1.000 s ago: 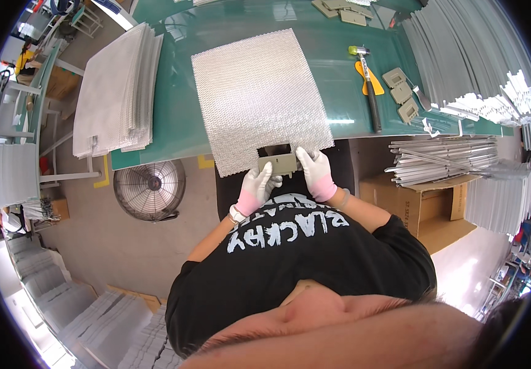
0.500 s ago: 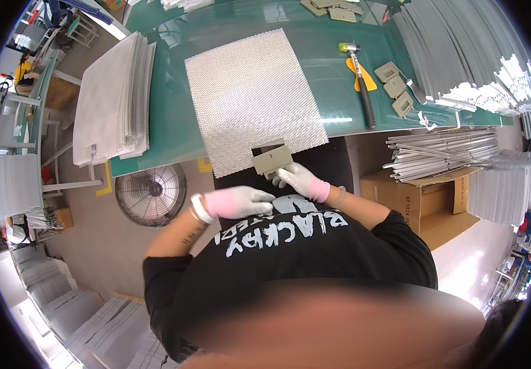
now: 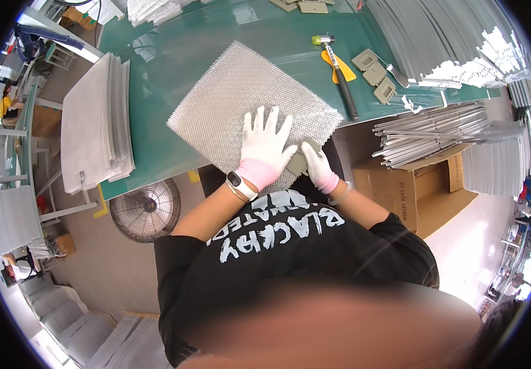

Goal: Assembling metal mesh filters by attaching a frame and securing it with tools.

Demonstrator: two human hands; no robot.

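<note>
With the left hand [image 3: 264, 144] lying spread on the mesh sheet [image 3: 216, 101] and the right hand [image 3: 319, 167] pinching the grey-green part [image 3: 298, 164] (apparently), any uneven pressure is risking bends.

Left hand [image 3: 262, 144] palm-down, fingers [image 3: 271, 121] spread forward, right hand [image 3: 316, 166] curled beside it, forearms [image 3: 207, 212] angled inward

A silvery mesh sheet [image 3: 222, 101] lies cornerwise, grey-green plate [image 3: 298, 164] at its edge.

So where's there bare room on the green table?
Bare tabletop lies between the left sheet stack and the mesh sheet, and between that sheet and the hammer. Crowded: the right side, with hammer, grey-green pieces and grey stack.
</note>
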